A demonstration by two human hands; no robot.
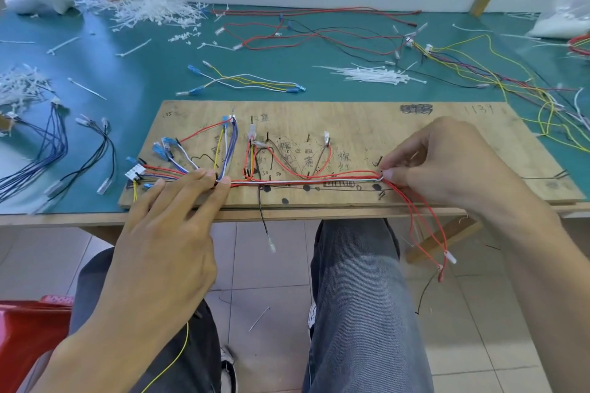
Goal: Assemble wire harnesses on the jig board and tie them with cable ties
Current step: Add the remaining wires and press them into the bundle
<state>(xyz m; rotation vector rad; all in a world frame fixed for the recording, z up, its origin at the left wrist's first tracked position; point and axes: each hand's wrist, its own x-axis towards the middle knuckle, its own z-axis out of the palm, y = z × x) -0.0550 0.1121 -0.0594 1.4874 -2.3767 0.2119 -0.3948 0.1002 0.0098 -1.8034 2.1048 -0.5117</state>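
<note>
Two hands work one bundle [303,181] of red and white wires, which runs left to right along the near edge of the board [351,124]. We see the left hand [172,223] spread flat, its fingers [204,176] straight and pressing the bundle down onto the board near the left end. The right hand [447,163] is curled, and its fingertips [389,174] pinch the bundle at the right end, just beside a dark peg [380,161]. Past that pinch, red leads [427,226] drop over the board's front edge and hang above the floor. A black lead [264,223] hangs likewise from the middle. The board lies on the green table [127,73], at its near edge. Behind the board we note a loose heap of white ties [373,75] on the table, with further loose wires [319,38] scattered beyond it.
</note>
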